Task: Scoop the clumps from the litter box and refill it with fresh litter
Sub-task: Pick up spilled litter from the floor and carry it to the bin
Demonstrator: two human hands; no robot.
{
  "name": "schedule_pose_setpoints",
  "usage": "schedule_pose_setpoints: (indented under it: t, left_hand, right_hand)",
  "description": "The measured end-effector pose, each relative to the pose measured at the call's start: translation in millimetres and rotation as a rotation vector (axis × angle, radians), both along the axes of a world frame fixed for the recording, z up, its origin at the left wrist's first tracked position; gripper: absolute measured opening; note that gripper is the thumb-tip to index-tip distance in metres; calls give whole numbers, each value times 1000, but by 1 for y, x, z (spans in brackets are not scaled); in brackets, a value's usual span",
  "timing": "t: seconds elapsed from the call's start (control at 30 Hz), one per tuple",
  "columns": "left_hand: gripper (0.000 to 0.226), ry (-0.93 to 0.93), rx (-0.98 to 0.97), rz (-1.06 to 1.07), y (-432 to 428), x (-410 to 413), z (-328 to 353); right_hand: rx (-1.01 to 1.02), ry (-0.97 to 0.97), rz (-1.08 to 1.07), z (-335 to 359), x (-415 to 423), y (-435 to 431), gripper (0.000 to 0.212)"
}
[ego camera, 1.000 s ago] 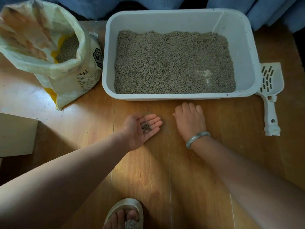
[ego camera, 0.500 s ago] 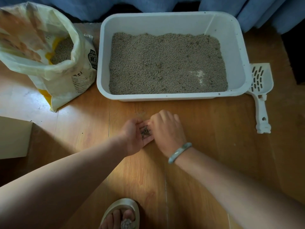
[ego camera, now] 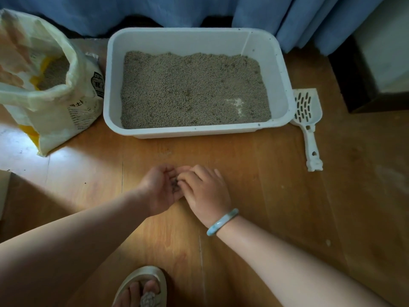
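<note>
A white litter box stands on the wooden floor, filled with grey litter. An open bag of fresh litter leans at its left. A white slotted scoop lies flat on the floor by the box's right side. In front of the box my left hand is cupped palm up with a small dark pile of spilled litter grains in it. My right hand is palm down beside it, its fingertips touching the grains in the left palm.
Blue curtains hang behind the box. A dark piece of furniture stands at the right. A pale flat board shows at the left edge. My sandalled foot is at the bottom.
My right hand has moved left from the floor to my left palm, and its fingers now rest in the grains. My left hand has curled a little more.
</note>
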State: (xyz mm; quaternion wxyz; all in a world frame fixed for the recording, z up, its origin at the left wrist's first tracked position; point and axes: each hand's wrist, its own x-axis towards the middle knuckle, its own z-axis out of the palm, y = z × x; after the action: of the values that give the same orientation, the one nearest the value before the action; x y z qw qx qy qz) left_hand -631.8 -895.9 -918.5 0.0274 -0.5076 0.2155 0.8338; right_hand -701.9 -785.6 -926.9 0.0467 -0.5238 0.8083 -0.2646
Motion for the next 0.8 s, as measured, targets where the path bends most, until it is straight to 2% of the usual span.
schedule_pose_setpoints:
  t: [0.13, 0.2, 0.27, 0.47, 0.7, 0.8]
  left_hand:
    - [44, 1, 41, 55, -3, 0, 4]
    - [45, -13, 32, 74, -7, 4, 3]
    - [45, -22, 27, 92, -11, 8, 3]
    - [43, -40, 16, 108, -13, 10, 5]
    - [44, -29, 15, 95, -11, 6, 7]
    - [45, -22, 20, 98, -9, 5, 8]
  right_hand:
    - [16, -212, -195, -11, -22, 27, 17]
    - [41, -234, -256, -24, -37, 47, 10]
    - [118, -197, -220, -35, -45, 65, 6]
    - [193, -36, 37, -41, -32, 79, 24]
    - [172, 77, 45, -44, -22, 67, 18]
    - [151, 162, 117, -43, -23, 62, 15]
